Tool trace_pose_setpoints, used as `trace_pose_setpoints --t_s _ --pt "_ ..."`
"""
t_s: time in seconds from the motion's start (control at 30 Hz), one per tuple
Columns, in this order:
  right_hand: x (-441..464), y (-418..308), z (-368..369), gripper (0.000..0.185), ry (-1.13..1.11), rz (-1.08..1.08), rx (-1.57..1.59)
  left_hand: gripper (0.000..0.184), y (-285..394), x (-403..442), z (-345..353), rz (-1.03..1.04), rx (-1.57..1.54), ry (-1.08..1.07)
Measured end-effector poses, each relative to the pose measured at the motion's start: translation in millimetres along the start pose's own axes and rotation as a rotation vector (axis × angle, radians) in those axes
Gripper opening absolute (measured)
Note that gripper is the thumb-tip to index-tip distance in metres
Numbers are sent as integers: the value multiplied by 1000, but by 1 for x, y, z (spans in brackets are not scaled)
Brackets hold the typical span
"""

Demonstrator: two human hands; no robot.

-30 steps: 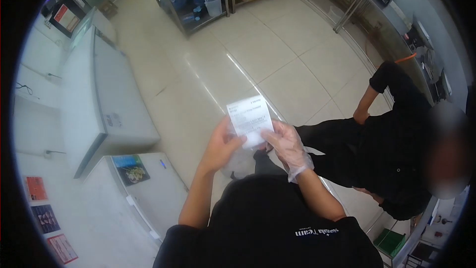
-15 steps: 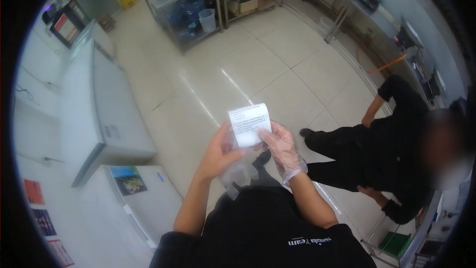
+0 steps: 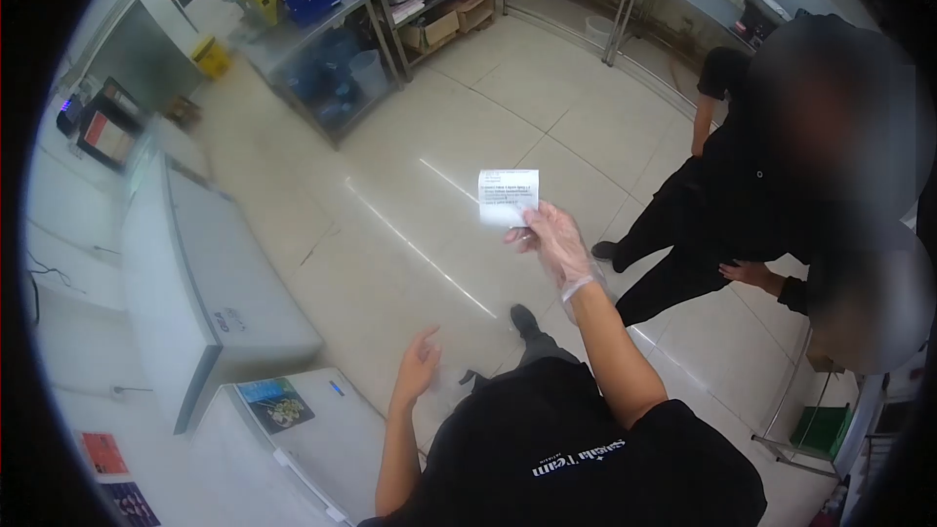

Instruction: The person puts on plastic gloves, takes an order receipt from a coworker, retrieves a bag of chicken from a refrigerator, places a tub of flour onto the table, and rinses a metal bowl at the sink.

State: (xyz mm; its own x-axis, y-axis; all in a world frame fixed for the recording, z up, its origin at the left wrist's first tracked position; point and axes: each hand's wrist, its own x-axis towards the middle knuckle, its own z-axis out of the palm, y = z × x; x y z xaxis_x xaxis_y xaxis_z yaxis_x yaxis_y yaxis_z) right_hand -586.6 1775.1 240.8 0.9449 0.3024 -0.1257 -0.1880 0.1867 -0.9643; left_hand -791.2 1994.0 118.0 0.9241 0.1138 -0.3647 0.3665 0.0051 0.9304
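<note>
My right hand (image 3: 554,239), in a clear plastic glove, pinches the lower right corner of a white printed paper slip (image 3: 509,197) and holds it up in front of me. The printing is too small to read. Lower and to the left, my bare left hand (image 3: 419,363) is apart from the slip, with the index finger raised and the other fingers curled. A thin, see-through piece of plastic (image 3: 449,386) hangs at its palm, seemingly held by the curled fingers. Its exact shape is blurred.
A chest freezer (image 3: 244,263) and a white cabinet (image 3: 303,429) stand along the left wall. Another person in black (image 3: 683,224) stands close on my right. A steel table (image 3: 342,15) and shelves (image 3: 444,10) are at the back, and a green crate (image 3: 818,429) is lower right.
My left hand has let go of the slip and dropped down and left, the clear plastic moving with it. My right hand has raised the slip. The view has shifted.
</note>
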Motion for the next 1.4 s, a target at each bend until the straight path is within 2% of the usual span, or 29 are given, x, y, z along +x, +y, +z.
trace_pose_setpoints --t_s 0.1,0.17,0.3,0.37,0.47,0.63,0.7,0.73,0.87,1.0,1.1,1.2,1.33,1.4 --pt "15 -2 -2 31 -98 -13 82 38 -38 -3 -4 19 83 100" --pt "18 -11 -3 31 -112 -20 99 37 -50 -3 7 -2 41 361" --pt "21 -6 -7 33 -158 -65 134 43 -30 5 19 -54 -80 323" --pt "22 -7 -8 33 -169 -78 174 45 -30 14 20 46 87 287" --pt "27 -15 -10 34 -168 -58 161 49 -23 29 20 141 168 255" --pt "21 -34 -7 33 -180 -71 179 52 -17 41 22 143 199 240" --pt "25 -56 -16 32 -196 -60 197 53 -7 44 32 124 234 252" --pt "36 -78 -48 32 -226 -82 244 54 4 62 60 83 311 215" --pt "34 -88 -53 32 -320 -123 295 54 -25 53 56 4 496 182" --pt "34 -102 -51 32 -355 -151 280 56 -68 41 47 -85 497 205" --pt "35 -108 -51 31 -419 -167 246 60 -95 29 36 -291 527 123" --pt "39 -109 -54 31 -468 -165 264 61 -107 19 28 -304 504 32" --pt "40 -107 -49 31 -478 -169 267 60 -106 14 24 -322 507 40" --pt "44 -104 -52 31 -482 -170 267 60 -102 18 28 -252 482 82"
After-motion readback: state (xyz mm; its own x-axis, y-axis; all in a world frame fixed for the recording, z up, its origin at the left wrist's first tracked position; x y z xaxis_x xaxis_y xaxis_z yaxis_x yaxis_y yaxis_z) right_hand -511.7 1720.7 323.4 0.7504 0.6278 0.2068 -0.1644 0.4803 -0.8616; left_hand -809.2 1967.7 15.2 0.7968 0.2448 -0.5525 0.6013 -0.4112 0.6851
